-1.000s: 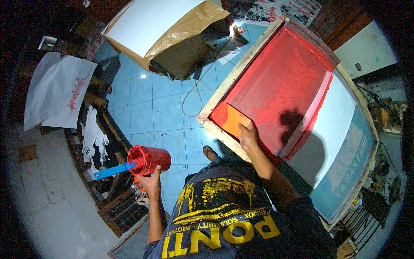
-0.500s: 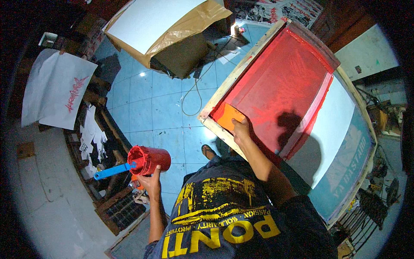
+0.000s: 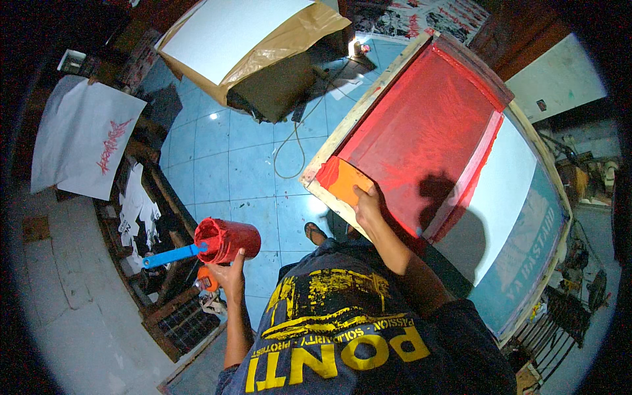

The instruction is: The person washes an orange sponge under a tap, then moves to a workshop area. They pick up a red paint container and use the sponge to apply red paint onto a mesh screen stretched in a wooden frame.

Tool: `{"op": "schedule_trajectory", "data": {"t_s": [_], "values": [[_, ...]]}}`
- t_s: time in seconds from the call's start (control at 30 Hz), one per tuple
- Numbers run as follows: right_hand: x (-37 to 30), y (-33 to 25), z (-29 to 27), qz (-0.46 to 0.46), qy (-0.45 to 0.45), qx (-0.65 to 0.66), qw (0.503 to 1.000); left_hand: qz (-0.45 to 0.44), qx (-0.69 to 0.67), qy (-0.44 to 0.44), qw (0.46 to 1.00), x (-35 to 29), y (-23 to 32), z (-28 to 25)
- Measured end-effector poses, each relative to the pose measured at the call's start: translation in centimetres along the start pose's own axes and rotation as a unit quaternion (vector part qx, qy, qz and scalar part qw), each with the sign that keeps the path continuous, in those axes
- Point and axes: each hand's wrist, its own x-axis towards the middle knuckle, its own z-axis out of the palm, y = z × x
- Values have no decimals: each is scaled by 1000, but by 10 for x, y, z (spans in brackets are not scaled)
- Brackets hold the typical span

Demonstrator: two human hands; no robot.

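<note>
My left hand (image 3: 229, 271) is wrapped round a tub (image 3: 238, 241), tilted with its mouth toward the left and smeared with red ink. A tool with a blue handle (image 3: 172, 255) sticks out of the mouth. In my right hand (image 3: 370, 209) is a flat orange scraper (image 3: 347, 184), pinched at its near edge. It lies against the near left corner of a screen-printing frame (image 3: 368, 97), with wet red ink at its left end. Red ink covers much of the frame's mesh (image 3: 421, 125); a white strip (image 3: 503, 191) and a teal stencilled part lie to the right.
Ahead stands a box-like stack draped in brown paper with a white sheet (image 3: 230, 36) on top. A printed white sheet (image 3: 85, 138) hangs at the left, above torn paper (image 3: 139, 207). A cable (image 3: 289, 172) loops over the blue tiled floor (image 3: 250, 151).
The scraper has shifted slightly right within the frame's corner, and more red ink shows at its left end. My left hand still holds the tub in much the same place.
</note>
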Motion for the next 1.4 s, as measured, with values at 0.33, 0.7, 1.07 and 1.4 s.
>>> {"op": "schedule_trajectory", "data": {"t_s": [0.33,0.7,1.07,1.4], "values": [[30,-30,-52,-214,48,-297,929,21,3,3,1000,-4,-10,-2],[54,23,-35,-315,60,-407,855,58,32,29,997,-6,-23,-7],[25,2,-34,-193,-50,-191,961,40,26,-5,999,-9,-4,11],[-97,-95,40,-265,-121,-218,931,121,32,-42,991,-1,20,53]]}}
